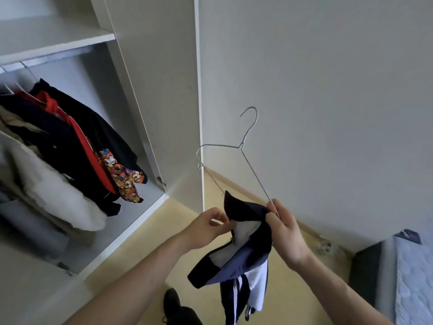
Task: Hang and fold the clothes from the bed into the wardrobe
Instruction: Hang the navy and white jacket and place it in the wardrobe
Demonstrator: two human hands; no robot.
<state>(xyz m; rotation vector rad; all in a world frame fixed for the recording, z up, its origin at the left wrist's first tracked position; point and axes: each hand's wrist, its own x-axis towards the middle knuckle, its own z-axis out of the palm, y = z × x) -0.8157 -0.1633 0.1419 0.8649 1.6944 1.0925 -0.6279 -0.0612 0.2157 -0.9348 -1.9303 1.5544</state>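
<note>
I hold a navy and white zip jacket (243,259) in front of me, below the middle of the view. My left hand (206,227) pinches its zipper edge by the collar. My right hand (284,231) grips the other side of the collar together with the lower corner of a thin wire hanger (243,146), whose hook points up in front of the wall. One end of the hanger goes inside the jacket's collar. The open wardrobe (131,95) stands to the left, with a rail (46,58) under a shelf.
Several garments (77,141) hang on the rail: dark jackets, a red-striped one, a flowered piece and a white fluffy one. The wardrobe door (178,90) stands open in the middle. A bed corner (410,277) shows at lower right. A dark shoe (172,301) stands on the yellow floor.
</note>
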